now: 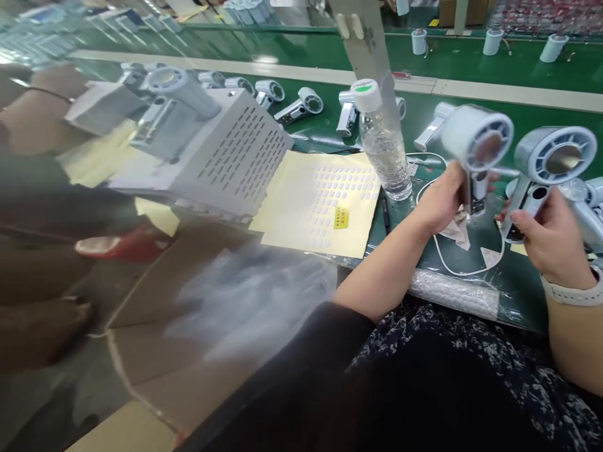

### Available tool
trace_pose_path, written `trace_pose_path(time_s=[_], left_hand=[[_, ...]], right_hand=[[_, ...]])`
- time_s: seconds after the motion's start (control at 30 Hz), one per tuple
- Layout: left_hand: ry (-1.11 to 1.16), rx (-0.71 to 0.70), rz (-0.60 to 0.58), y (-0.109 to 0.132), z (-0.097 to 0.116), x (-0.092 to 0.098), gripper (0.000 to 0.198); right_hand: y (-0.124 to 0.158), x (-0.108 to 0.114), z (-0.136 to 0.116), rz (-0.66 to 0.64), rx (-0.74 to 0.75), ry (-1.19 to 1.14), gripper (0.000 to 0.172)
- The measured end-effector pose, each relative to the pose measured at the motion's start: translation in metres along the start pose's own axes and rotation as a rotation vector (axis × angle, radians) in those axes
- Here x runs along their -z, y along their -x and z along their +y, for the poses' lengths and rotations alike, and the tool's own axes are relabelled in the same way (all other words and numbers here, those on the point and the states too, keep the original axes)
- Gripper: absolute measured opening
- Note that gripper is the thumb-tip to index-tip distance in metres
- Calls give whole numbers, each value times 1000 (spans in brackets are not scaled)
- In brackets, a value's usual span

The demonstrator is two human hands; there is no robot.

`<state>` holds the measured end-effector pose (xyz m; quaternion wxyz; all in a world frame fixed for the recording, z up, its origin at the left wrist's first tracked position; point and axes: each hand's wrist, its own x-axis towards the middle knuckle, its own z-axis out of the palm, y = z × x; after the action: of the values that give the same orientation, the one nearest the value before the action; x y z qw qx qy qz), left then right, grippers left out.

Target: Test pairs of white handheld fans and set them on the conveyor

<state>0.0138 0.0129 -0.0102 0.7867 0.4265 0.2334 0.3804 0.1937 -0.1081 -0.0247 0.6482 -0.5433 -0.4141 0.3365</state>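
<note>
White hair dryers (475, 141) sit raised in left hand (440, 198) and right hand (549, 235).

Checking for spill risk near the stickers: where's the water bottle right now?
In the head view, the plastic water bottle stands on the green workbench, just right of the yellow sticker sheet and beyond and left of the left hand.

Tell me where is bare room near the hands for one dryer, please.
Bare green mat lies between the bubble-wrap roll and the right hand, and a narrow strip between the water bottle and the left hand. Around the held hair dryers is crowded.
</note>
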Motion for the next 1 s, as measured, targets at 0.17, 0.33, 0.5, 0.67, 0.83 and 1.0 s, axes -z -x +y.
trace_pose_path(time_s=[0.17, 0.33, 0.5, 0.67, 0.83, 1.0], left_hand=[[7, 48, -106, 13, 9, -8, 70], [-60, -10, -171, 15, 11, -12, 74], [-102, -22, -153, 12, 9, -11, 68], [-119, -10, -209, 12, 7, -10, 71], [-131, 29, -137, 10, 2, -9, 70], [-86, 35, -125, 10, 2, -10, 75]], right_hand=[[2, -11, -8, -74, -110, -190, 47], [7, -11, -15, -123, -69, -211, 41], [4, -7, -17, -84, -17, -156, 38], [0, -3, -15, -52, -40, -149, 28], [0, -5, -16, -19, -105, -201, 21], [0, -6, -16, -22, -86, -203, 24]])
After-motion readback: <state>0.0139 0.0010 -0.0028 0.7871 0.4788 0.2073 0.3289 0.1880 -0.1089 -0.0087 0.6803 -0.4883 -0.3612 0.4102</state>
